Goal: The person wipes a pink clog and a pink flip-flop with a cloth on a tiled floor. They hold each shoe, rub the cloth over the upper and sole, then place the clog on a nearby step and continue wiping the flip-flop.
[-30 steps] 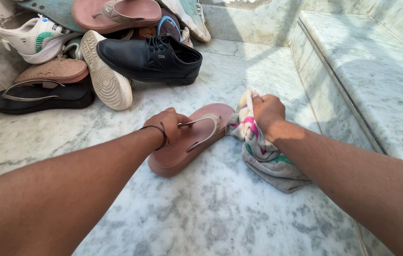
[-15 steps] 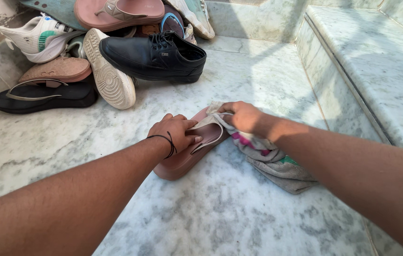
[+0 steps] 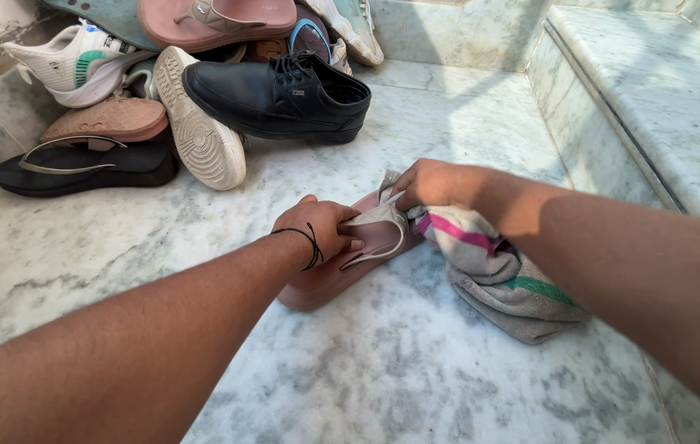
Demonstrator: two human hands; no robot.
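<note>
A pink flip-flop sandal (image 3: 325,284) lies on the marble floor in the middle of the view. My left hand (image 3: 317,230), a black band on its wrist, grips the sandal's pale strap and upper side. My right hand (image 3: 432,182) presses a grey cloth (image 3: 506,284) with pink and green stripes against the sandal's far end. Most of the cloth trails to the right under my right forearm.
A pile of footwear fills the back left: a black leather shoe (image 3: 280,94), a white sneaker (image 3: 78,66), a shoe showing its white sole (image 3: 198,131), a black flip-flop (image 3: 83,164) and pink sandals (image 3: 218,16). A raised marble step (image 3: 662,90) runs along the right.
My right hand has moved left from the cloth bundle onto the sandal's far end, dragging the cloth along. My left hand has shifted its grip on the sandal. The view has come closer.
</note>
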